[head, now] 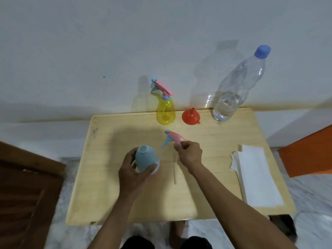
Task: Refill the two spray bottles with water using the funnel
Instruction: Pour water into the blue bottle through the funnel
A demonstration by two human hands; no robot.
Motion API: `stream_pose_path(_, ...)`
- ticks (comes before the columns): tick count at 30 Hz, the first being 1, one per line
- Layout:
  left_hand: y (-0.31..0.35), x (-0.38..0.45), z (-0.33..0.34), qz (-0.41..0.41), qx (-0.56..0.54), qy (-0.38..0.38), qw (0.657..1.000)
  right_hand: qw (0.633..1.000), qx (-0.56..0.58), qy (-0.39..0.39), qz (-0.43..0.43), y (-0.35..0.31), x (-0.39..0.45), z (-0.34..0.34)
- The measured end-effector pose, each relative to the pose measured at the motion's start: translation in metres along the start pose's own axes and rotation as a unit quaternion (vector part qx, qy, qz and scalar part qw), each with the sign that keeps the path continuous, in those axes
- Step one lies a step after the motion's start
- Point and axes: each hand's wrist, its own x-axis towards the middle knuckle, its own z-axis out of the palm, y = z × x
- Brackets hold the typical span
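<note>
My left hand [132, 172] grips a light blue spray bottle body [146, 159] with its neck open, just above the wooden table [107, 203]. To its right, my right hand [189, 152] pinches the removed pink and blue spray head [173, 137]; its thin dip tube [174, 169] hangs down to the table. A yellow spray bottle [165, 112] with its pink head on stands upright at the back edge. An orange funnel [190, 116] lies mouth down beside it. Further right stands a large clear water bottle [233, 92] with a blue cap, partly filled.
A stack of white paper napkins [258, 177] lies along the table's right side. The white wall rises directly behind the table. A dark wooden door [27, 186] is at the left, and an orange object [309, 153] stands at the right on the marble floor.
</note>
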Motion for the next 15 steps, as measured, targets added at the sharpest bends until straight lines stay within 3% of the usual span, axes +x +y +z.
stream_pose_path(15, -0.014, -0.009, 0.021, 0.022, 0.078, -0.022, 0.996, 0.966, -0.251, 0.037, -0.057, 0.012, 0.020, 0.021)
